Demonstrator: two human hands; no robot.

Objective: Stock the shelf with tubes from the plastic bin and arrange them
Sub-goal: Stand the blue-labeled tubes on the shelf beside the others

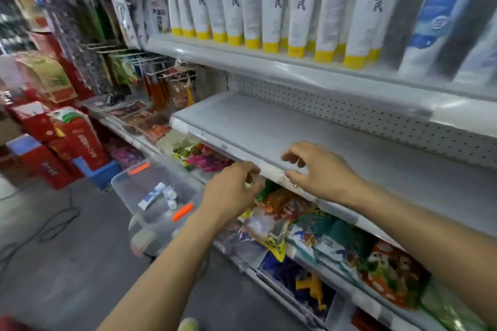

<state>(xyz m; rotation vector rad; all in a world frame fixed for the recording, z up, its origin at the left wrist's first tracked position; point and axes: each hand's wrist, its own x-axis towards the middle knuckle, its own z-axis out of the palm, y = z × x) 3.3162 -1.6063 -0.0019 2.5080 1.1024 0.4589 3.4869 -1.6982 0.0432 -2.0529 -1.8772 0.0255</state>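
Below the shelf [309, 131], left hand [231, 191] is curled, grasp unclear; right hand [320, 169] rests loosely spread, holding nothing, on its edge.

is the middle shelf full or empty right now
Empty. The middle shelf shows only bare grey surface back to the pegboard. Both hands hover at its front edge, and tubes lie in the plastic bin.

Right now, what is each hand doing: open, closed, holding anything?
Left hand: fingers curled near the grey metal shelf edge; whether it holds anything cannot be told.
Right hand: open, empty, above that edge.
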